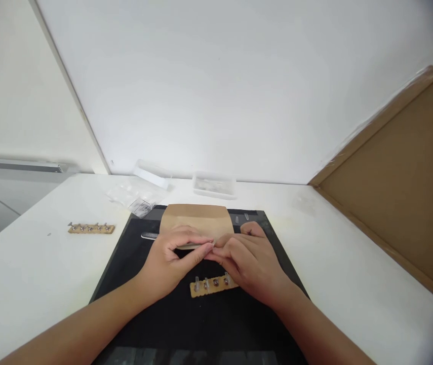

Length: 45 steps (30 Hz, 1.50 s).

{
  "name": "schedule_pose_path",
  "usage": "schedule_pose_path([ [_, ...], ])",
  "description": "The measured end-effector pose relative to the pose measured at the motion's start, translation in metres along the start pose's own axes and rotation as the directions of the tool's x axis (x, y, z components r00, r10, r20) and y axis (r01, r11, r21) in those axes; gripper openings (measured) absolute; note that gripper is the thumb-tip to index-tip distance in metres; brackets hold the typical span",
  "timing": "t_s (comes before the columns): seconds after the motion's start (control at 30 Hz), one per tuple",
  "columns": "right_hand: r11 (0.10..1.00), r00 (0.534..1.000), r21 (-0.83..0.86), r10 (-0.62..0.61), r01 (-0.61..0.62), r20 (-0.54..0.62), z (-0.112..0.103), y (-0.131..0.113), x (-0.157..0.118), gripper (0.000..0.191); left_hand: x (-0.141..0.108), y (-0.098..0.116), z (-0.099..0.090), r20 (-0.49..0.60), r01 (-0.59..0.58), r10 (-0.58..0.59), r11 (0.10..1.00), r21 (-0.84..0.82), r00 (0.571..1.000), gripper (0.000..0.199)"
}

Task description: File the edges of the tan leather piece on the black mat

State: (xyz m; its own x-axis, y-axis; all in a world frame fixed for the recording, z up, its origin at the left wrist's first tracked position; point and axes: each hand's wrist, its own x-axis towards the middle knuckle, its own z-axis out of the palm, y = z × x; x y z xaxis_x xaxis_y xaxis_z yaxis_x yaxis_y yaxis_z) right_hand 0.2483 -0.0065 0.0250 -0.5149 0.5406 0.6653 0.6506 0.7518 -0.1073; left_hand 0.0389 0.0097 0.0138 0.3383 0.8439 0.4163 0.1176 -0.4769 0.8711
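My left hand (172,258) and my right hand (252,263) meet over the black mat (155,324), fingertips pinched together. Between them is a tiny pale piece (213,244), mostly hidden by the fingers; its kind cannot be made out. Just below the fingers lies a tan wavy-edged strip (210,290) with round metal studs, and clear nail-tip-shaped pieces stand upright on some of them. The right hand covers its right end. Behind both hands rests a brown paper-like sheet (197,215). A clear oblong stick (148,235) pokes out left of it.
Another studded strip (91,229) lies on the white table (41,284) at left. Toward the back are a clear plastic bag (123,195), an open translucent box (151,176) and a shallow tray (214,192). A small clear tip (246,216) lies at the mat's far right. Cardboard (402,177) stands at right.
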Motion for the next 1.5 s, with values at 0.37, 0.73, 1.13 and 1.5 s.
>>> schedule_pose_path([
  [0.37,0.978,0.990,0.165,0.137,-0.130,-0.034,-0.001,0.002,0.000,0.018,0.000,0.005,-0.001,0.061,0.186,-0.178,0.965,-0.184,0.982,0.013],
  [0.73,0.942,0.978,0.270,0.207,-0.198,-0.006,0.002,0.004,-0.001,0.027,0.002,0.002,-0.003,0.049,0.278,-0.274,0.952,-0.130,0.960,0.023],
  [1.13,0.921,0.981,0.340,0.195,-0.190,0.018,0.001,0.005,-0.001,0.022,0.002,0.001,-0.002,0.103,0.295,-0.280,0.935,-0.199,0.955,0.026],
  [1.5,0.904,0.973,0.388,0.103,-0.178,0.206,-0.023,0.022,-0.002,0.021,-0.004,0.001,-0.004,0.150,0.052,-0.058,0.998,0.047,0.987,0.015],
])
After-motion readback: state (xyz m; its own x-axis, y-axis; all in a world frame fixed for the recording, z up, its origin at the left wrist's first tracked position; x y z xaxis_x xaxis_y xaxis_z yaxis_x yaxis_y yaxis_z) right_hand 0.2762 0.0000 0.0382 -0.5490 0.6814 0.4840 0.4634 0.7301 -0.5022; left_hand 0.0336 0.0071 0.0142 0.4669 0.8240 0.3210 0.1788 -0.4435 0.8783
